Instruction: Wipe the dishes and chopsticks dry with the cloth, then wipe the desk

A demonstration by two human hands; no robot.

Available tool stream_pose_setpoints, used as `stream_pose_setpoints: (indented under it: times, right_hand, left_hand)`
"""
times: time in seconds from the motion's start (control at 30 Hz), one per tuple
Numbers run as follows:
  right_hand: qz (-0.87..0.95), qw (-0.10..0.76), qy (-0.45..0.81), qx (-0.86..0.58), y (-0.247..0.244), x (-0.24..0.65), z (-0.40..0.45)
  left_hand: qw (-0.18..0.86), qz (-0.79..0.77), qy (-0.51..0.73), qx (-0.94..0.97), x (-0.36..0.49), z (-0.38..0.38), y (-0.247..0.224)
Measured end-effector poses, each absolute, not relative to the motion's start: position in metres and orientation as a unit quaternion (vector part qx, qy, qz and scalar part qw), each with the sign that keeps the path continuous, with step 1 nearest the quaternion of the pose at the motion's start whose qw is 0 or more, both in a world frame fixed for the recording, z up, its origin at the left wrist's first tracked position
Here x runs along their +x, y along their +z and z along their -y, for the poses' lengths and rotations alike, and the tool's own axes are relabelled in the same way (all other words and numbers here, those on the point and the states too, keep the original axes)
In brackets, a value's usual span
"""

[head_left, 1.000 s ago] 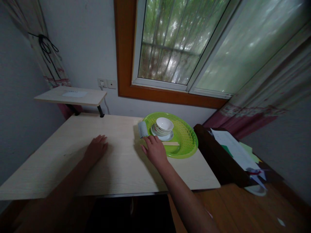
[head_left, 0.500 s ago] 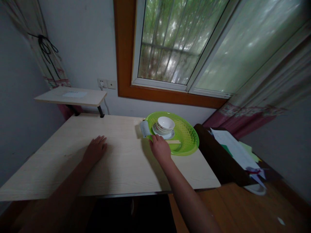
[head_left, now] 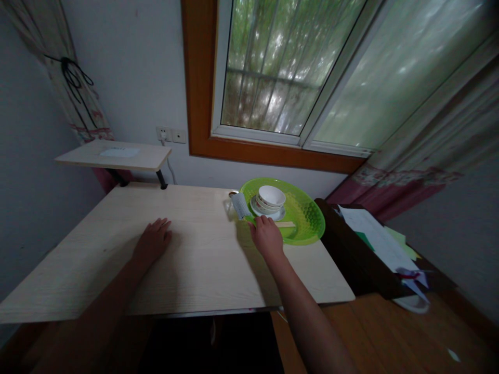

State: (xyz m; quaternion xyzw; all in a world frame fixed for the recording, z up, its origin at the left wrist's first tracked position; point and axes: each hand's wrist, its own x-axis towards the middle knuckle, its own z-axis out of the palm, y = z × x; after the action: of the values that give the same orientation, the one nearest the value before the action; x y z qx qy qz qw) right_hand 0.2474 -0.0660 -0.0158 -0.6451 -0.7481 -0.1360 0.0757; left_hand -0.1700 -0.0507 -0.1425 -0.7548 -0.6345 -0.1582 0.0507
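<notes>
My right hand [head_left: 267, 236] is closed at the near left side of a green plastic basket [head_left: 306, 231]. Its fingers are wrapped round the green handle of a grey grater [head_left: 241, 206], whose head sticks out left past the rim. Whether the fingers grip the basket's rim too, I cannot tell. Inside the basket, white bowls [head_left: 272, 196] are stacked on a plate [head_left: 277, 214]. A pale wooden strip, perhaps chopsticks [head_left: 285, 224], lies by my fingers. My left hand [head_left: 154, 239] rests flat on the table with its fingers out, holding nothing.
Behind the grater stands a small see-through object [head_left: 230, 206] that I cannot make out. A raised shelf [head_left: 148, 159] occupies the back left of the pale wooden table [head_left: 202, 259]. Beyond the table's right edge is a dark brown box-like piece [head_left: 343, 254] with papers on it.
My right hand and the grater have moved right. The basket, with its bowls, has shifted the same way and slightly back, showing more of the see-through object. My left hand has stayed put.
</notes>
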Motion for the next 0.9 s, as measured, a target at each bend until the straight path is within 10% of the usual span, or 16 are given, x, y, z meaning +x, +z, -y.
stream_pose_setpoints:
  times: [0.9]
  right_hand:
    - [0.885,0.229,-0.037,-0.403,-0.023,0.244,0.108]
  left_hand:
    - [-0.023,0.533,-0.161,-0.830,-0.162,0.056,-0.124]
